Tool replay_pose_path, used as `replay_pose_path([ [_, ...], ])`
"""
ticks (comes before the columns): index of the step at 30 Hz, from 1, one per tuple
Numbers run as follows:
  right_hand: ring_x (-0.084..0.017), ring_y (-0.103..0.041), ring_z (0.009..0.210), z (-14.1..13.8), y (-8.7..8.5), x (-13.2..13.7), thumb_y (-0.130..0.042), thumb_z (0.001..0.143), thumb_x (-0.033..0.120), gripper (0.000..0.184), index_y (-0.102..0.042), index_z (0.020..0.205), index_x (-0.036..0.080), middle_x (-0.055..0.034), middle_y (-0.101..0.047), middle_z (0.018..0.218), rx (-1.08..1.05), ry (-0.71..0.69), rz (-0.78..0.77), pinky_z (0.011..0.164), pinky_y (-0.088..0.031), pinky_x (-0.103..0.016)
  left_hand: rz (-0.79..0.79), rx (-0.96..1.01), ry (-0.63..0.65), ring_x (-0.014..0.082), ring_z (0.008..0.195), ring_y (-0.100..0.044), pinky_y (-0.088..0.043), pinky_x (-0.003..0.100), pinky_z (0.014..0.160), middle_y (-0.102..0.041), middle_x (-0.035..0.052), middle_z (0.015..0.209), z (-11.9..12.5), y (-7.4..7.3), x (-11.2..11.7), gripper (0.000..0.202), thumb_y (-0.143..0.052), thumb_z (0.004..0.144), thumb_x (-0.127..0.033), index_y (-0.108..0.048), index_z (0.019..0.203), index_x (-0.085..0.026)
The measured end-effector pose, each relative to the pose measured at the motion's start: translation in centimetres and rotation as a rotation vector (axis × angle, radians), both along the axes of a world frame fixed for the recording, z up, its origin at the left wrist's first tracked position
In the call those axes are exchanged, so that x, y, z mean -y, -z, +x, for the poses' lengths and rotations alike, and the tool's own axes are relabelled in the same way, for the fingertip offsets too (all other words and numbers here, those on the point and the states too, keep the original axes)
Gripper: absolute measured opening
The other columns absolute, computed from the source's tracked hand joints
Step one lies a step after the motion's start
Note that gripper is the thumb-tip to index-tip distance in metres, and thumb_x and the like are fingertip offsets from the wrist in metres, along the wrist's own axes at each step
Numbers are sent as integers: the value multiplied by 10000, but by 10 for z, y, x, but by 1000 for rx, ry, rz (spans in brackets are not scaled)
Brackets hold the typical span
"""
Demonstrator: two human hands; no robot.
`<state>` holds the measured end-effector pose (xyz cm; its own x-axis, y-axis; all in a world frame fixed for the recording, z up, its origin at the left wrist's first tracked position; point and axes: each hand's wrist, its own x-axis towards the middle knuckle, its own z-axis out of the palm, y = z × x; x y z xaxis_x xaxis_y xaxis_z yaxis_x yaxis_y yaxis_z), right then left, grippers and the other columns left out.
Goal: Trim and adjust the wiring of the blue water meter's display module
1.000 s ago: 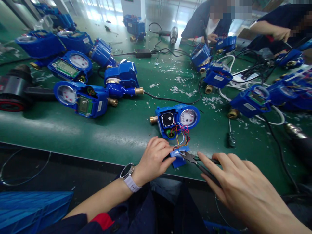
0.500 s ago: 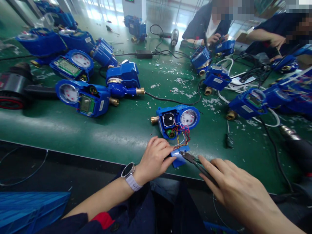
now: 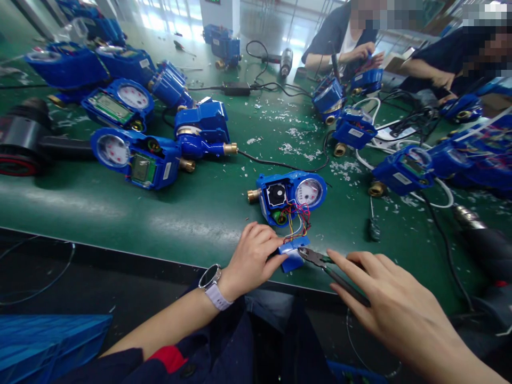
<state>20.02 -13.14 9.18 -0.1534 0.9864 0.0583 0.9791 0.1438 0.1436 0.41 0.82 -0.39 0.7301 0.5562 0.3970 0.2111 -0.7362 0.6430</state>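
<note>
An opened blue water meter point(image 3: 292, 197) lies on the green table point(image 3: 208, 213) with its dial up and coloured wires point(image 3: 298, 220) spilling toward me. The wires lead to a small blue cover piece point(image 3: 293, 256) near the table's front edge. My left hand point(image 3: 254, 258), a watch on its wrist, pinches that piece from the left. My right hand point(image 3: 396, 306) holds dark-handled pliers point(image 3: 326, 266), whose jaws touch the right side of the blue piece.
Several blue meters point(image 3: 136, 154) lie at the left and more point(image 3: 404, 168) at the right among cables. A black tool point(image 3: 24, 141) sits far left, a screwdriver point(image 3: 373, 224) right of the opened meter. Two other people work across the table. White shavings litter the middle.
My right hand and the pliers have shifted slightly, with the jaws staying at the blue piece. My left hand keeps its pinch. The people opposite have moved their hands.
</note>
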Motion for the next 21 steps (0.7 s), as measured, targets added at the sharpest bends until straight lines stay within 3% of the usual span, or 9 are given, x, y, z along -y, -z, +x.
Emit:
replay_pose_path([
  [4, -272, -518, 773, -3, -4, -7, -407, 951, 255, 340, -582, 1219, 140, -103, -554, 950, 88, -32, -5, 651, -405, -403, 9, 4, 2, 214, 939, -545, -387, 425, 894, -627, 43, 902, 0, 0, 0, 170, -578, 916, -302, -624, 1022, -177],
  [9, -268, -507, 757, -6, -8, -11, -643, 811, 217, 401, -609, 1206, 152, -100, -563, 934, 156, -47, -23, 622, -351, -380, 9, -1, 1, 218, 945, -547, -388, 431, 895, -631, 48, 913, 0, 1, 0, 158, -576, 917, -301, -620, 1008, -180],
  [21, -208, -499, 671, -12, -11, -12, -800, 729, 190, 453, -632, 1148, 149, -13, -507, 762, 163, -44, -52, 564, -344, -339, -11, -4, 7, 222, 939, -549, -378, 450, 916, -630, 44, 916, 0, -1, -1, 144, -569, 918, -275, -628, 1007, -179],
])
